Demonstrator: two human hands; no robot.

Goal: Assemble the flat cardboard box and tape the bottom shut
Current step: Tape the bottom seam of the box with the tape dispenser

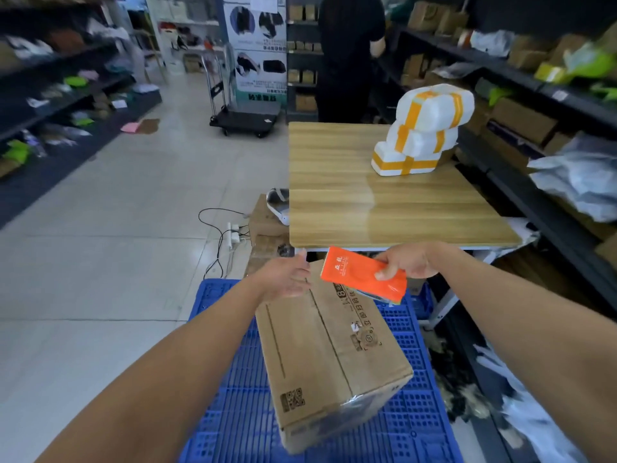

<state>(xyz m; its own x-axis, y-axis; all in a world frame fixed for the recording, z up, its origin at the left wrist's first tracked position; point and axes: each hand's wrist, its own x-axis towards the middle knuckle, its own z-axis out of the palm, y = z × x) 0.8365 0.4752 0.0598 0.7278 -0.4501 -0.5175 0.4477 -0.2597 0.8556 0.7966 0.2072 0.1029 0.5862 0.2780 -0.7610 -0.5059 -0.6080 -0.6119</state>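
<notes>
A brown cardboard box [330,355] with printed marks and a QR code lies on a blue plastic pallet [230,412], its near end covered in clear tape. My left hand [287,275] hovers at the box's far left corner, fingers spread and holding nothing. My right hand [405,260] grips an orange packet [360,275] above the box's far end; thinner packets seem to sit under the orange one. No tape roll is in sight.
A wooden table [384,208] stands just beyond the box, with taped white foam boxes [424,128] stacked on it. Shelves line both sides. A person in black [350,51] stands at the back. A platform trolley [247,118] and a power strip [232,233] sit on the tiled floor.
</notes>
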